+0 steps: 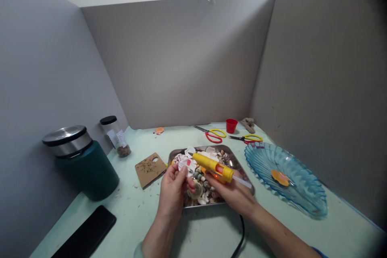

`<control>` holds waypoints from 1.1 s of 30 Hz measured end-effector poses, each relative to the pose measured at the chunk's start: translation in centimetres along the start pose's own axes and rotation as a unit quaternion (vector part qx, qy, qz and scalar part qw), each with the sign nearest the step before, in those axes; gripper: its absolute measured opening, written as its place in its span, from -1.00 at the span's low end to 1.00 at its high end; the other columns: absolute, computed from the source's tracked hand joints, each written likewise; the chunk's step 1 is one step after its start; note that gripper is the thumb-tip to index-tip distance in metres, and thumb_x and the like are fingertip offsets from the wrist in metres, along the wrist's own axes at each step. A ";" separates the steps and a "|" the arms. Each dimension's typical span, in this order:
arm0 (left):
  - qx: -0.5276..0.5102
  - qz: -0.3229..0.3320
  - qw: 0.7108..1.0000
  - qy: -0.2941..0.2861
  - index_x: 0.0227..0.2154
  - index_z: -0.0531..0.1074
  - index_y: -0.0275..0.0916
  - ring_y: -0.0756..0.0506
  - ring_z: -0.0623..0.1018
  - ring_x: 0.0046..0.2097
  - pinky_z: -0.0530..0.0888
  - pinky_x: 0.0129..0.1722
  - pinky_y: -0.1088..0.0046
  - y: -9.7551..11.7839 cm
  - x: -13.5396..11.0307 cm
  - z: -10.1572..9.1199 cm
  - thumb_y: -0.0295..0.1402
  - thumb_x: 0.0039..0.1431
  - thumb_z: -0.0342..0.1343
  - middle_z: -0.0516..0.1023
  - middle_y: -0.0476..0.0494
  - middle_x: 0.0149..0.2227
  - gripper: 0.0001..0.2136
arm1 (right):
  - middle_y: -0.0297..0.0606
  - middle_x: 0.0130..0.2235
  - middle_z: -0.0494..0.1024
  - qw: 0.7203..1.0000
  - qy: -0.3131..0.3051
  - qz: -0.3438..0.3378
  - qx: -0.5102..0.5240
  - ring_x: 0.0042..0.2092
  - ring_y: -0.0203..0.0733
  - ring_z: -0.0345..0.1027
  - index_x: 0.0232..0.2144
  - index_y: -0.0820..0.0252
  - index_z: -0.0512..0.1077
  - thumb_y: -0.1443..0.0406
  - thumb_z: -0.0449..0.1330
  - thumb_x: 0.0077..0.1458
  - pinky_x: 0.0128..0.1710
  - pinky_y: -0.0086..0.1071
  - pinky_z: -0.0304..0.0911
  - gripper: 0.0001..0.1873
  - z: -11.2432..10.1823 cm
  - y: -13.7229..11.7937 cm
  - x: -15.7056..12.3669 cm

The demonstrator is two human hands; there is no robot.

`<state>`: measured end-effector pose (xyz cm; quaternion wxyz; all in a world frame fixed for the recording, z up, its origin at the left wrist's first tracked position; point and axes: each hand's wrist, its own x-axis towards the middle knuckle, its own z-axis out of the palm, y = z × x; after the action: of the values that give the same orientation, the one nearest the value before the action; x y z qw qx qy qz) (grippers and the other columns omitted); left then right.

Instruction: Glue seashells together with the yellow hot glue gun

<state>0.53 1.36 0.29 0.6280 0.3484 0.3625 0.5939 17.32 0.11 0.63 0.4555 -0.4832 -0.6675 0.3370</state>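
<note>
My left hand (pixel 174 187) pinches a white shell (pixel 186 166) with a small red patch on it, held over the near left part of a metal tray (pixel 242 169). In my right hand (pixel 231 195) is a yellow hot glue gun (pixel 211 164), its dark nozzle pointing left near the shell. A clear glue stick (pixel 242 180) sticks out of its back end, and an orange light glows on its side. Shells and small stones (pixel 204 185) of several kinds fill the tray beneath both hands. A black cord (pixel 242 229) runs down towards the near edge.
On the left stand a teal flask (pixel 87 169), a black-lidded jar (pixel 116 137), a brown board (pixel 150 169) and a black phone (pixel 86 234). At the back are scissors (pixel 213 134), more scissors (pixel 246 138) and a red cup (pixel 231 125). A blue glass dish (pixel 308 193) holds an orange shell (pixel 280 177). Grey panels surround the table.
</note>
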 end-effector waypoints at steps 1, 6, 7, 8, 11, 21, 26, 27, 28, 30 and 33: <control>0.002 0.002 1.000 0.001 -0.25 0.31 -0.25 0.05 0.38 -0.67 0.34 -0.62 0.60 0.0 0.0 0.0 -0.20 -0.04 0.33 0.46 0.05 -0.67 -0.61 | -0.29 -0.36 0.54 1.000 0.000 -0.027 -0.009 -0.30 -0.13 0.41 -0.31 0.15 0.46 0.15 0.14 0.17 -0.29 -0.35 0.32 -0.79 -0.1 0.1 0.0; 0.013 0.001 1.000 0.005 -0.24 0.31 -0.26 0.07 0.35 -0.68 0.31 -0.63 0.62 0.2 0.0 0.0 -0.18 -0.04 0.33 0.46 0.04 -0.68 -0.59 | -0.28 -0.36 0.52 0.985 -0.015 -0.139 -0.098 -0.37 -0.21 0.38 -0.36 0.17 0.39 0.24 0.07 0.21 -0.36 -0.40 0.23 -0.83 -0.8 0.7 0.2; 0.011 0.001 1.000 0.006 -0.24 0.31 -0.26 0.07 0.34 -0.68 0.30 -0.63 0.62 0.2 0.0 0.0 -0.17 -0.05 0.34 0.45 0.05 -0.68 -0.59 | -0.27 -0.36 0.52 0.980 -0.016 -0.161 -0.119 -0.37 -0.21 0.39 -0.34 0.17 0.40 0.26 0.06 0.21 -0.36 -0.41 0.22 -0.85 -1.0 0.8 0.2; 0.008 0.002 1.000 0.007 -0.24 0.32 -0.26 0.07 0.34 -0.69 0.29 -0.64 0.62 0.2 0.0 0.0 -0.17 -0.06 0.34 0.45 0.05 -0.69 -0.58 | -0.26 -0.36 0.52 0.973 -0.014 -0.182 -0.140 -0.37 -0.21 0.39 -0.33 0.17 0.40 0.28 0.05 0.20 -0.37 -0.41 0.21 -0.85 -1.2 0.8 0.3; 0.005 0.000 1.000 0.009 -0.25 0.33 -0.27 0.08 0.33 -0.69 0.27 -0.64 0.62 0.0 0.2 0.0 -0.17 -0.07 0.35 0.44 0.06 -0.69 -0.58 | -0.22 -0.39 0.53 0.953 -0.006 -0.227 -0.198 -0.39 -0.19 0.39 -0.32 0.19 0.41 0.29 0.02 0.20 -0.40 -0.40 0.19 -0.82 -1.5 0.8 0.6; 0.031 -0.011 0.999 0.024 -0.28 0.33 -0.26 0.07 0.31 -0.71 0.24 -0.67 0.61 -0.2 0.1 -0.2 -0.10 -0.09 0.34 0.42 0.07 -0.71 -0.57 | -0.15 -0.35 0.58 0.930 0.021 -0.248 -0.269 -0.33 -0.14 0.46 -0.27 0.19 0.45 0.26 0.04 0.24 -0.35 -0.38 0.24 -0.80 -0.9 1.1 0.5; 0.044 -0.006 0.999 0.030 -0.27 0.33 -0.26 0.06 0.33 -0.70 0.26 -0.65 0.61 -0.1 0.0 -0.1 -0.10 -0.08 0.33 0.43 0.08 -0.70 -0.57 | -0.13 -0.36 0.58 0.927 0.021 -0.252 -0.278 -0.31 -0.13 0.46 -0.28 0.21 0.46 0.20 0.02 0.28 -0.34 -0.37 0.25 -0.73 -0.8 1.1 0.5; 0.045 -0.006 0.998 0.031 -0.27 0.32 -0.26 0.06 0.34 -0.70 0.26 -0.65 0.61 -0.1 0.0 -0.1 -0.09 -0.08 0.33 0.43 0.08 -0.70 -0.56 | -0.13 -0.36 0.58 0.924 0.021 -0.258 -0.281 -0.32 -0.14 0.45 -0.29 0.21 0.46 0.19 0.02 0.28 -0.34 -0.38 0.24 -0.73 -0.8 1.1 0.5; 0.045 -0.006 0.998 0.033 -0.28 0.32 -0.26 0.06 0.33 -0.70 0.26 -0.66 0.61 0.0 0.0 -0.1 -0.09 -0.09 0.33 0.42 0.08 -0.70 -0.56 | -0.14 -0.36 0.58 0.922 0.021 -0.262 -0.284 -0.32 -0.15 0.45 -0.29 0.20 0.46 0.19 0.03 0.28 -0.34 -0.38 0.24 -0.73 -0.7 1.2 0.5; 0.042 -0.002 0.998 0.037 -0.29 0.31 -0.25 0.06 0.33 -0.71 0.25 -0.66 0.61 0.0 0.1 -0.1 -0.08 -0.10 0.34 0.42 0.08 -0.70 -0.55 | -0.15 -0.37 0.58 0.920 0.023 -0.265 -0.287 -0.33 -0.16 0.44 -0.29 0.20 0.46 0.20 0.03 0.28 -0.34 -0.39 0.24 -0.74 -0.6 1.3 0.5; 0.033 0.003 0.999 0.038 -0.28 0.31 -0.25 0.06 0.33 -0.70 0.26 -0.66 0.61 -0.1 0.1 -0.2 -0.10 -0.11 0.35 0.42 0.08 -0.70 -0.55 | -0.14 -0.35 0.58 0.924 0.030 -0.256 -0.281 -0.34 -0.16 0.45 -0.29 0.20 0.46 0.23 0.03 0.28 -0.36 -0.39 0.23 -0.76 -0.7 1.3 0.5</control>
<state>0.45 1.45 0.12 0.6002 0.3474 0.4047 0.5961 18.32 0.95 -0.13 0.3912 -0.4141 -0.8219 -0.0069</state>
